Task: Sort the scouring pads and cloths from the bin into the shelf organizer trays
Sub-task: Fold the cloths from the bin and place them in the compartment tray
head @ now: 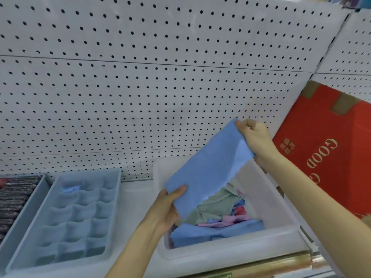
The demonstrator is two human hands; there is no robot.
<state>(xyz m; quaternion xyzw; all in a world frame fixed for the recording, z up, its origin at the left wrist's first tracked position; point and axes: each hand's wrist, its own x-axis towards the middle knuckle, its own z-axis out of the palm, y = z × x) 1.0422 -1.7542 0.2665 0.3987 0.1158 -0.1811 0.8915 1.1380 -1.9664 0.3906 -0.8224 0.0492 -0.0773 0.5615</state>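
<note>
A blue cloth (210,167) with scalloped edges hangs spread above the clear plastic bin (230,249). My left hand (168,209) pinches its lower left corner, thumb on top. My right hand (255,137) grips its upper right corner. Inside the bin lie several more cloths (218,219) in blue, green and pink. To the left sits a light blue divided organizer tray (76,213) with one blue cloth (70,189) in a far compartment. A second tray (22,221) at the far left holds dark scouring pads (14,199).
A white pegboard wall (160,77) rises behind the shelf. A red cardboard box (325,145) stands to the right of the bin. A shiny gold strip (271,265) runs along the shelf's front edge.
</note>
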